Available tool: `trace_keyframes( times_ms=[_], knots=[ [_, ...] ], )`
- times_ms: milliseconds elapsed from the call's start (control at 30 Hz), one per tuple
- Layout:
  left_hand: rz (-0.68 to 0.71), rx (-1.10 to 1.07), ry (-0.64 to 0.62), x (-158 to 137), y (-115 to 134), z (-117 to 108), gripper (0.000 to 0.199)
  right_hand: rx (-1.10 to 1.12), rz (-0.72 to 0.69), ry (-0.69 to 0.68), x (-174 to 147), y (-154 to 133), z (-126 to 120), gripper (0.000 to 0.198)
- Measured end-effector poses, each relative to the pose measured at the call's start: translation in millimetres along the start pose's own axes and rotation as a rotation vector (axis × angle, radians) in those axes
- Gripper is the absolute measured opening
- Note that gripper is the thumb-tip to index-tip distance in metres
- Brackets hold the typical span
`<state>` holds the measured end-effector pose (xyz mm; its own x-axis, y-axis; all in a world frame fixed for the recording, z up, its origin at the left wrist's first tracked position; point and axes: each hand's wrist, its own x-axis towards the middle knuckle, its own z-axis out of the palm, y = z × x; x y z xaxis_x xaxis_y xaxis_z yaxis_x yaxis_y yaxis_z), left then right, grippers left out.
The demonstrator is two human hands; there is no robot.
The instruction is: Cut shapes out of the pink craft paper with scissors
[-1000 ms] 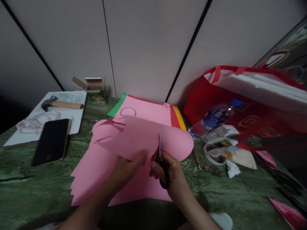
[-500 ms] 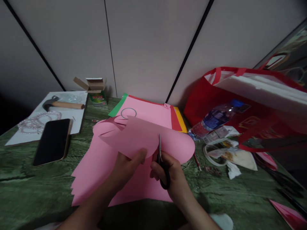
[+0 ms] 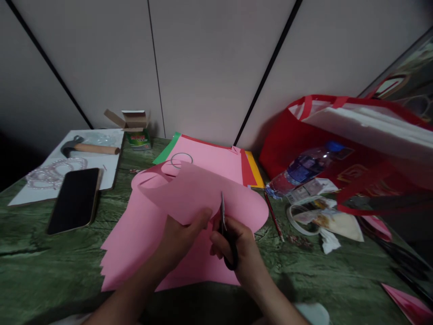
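Between my hands a sheet of pink paper [image 3: 192,189] is raised and curled, its right part rolling over in a rounded bend. My left hand [image 3: 186,232] pinches its near edge between thumb and fingers. My right hand [image 3: 237,243] is closed round the black handles of a pair of scissors [image 3: 223,212]. The blades point away from me and lie at the paper, just right of my left thumb. Under both hands lie more pink sheets [image 3: 135,243] with stepped left edges. Behind the raised sheet, a thin ring [image 3: 181,160] rests on the stacked coloured paper [image 3: 213,158].
On the left are a black phone [image 3: 73,201], a hammer [image 3: 96,148], beads [image 3: 56,174] and an opened small box [image 3: 138,137]. To the right stand a red bag [image 3: 284,131] and a leaning plastic bottle [image 3: 302,171], near a pencil [image 3: 274,219] and a tape roll [image 3: 302,221].
The scissors and my right hand have shifted slightly left. The curled right end of the paper has drawn left, showing more of the pencil. My left thumb sits slightly further right.
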<state>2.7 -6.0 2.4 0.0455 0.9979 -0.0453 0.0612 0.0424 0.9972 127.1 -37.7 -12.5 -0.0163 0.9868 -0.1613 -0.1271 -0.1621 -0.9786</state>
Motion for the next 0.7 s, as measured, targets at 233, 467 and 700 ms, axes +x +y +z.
trace_keyframes(
  times_ms=[233,467,700],
  knots=[
    [-0.050,0.016,-0.073,-0.5,5.4,1.7,0.018,0.037,-0.064,-0.046,3.0,-2.4,-0.6,0.024],
    [-0.066,-0.049,-0.094,-1.6,1.6,1.3,0.008,0.065,-0.074,-0.059,4.4,-1.5,-4.1,0.027],
    [-0.100,-0.048,-0.107,-2.2,6.9,2.5,0.009,0.049,-0.056,-0.073,3.5,-2.2,-4.4,0.026]
  ],
)
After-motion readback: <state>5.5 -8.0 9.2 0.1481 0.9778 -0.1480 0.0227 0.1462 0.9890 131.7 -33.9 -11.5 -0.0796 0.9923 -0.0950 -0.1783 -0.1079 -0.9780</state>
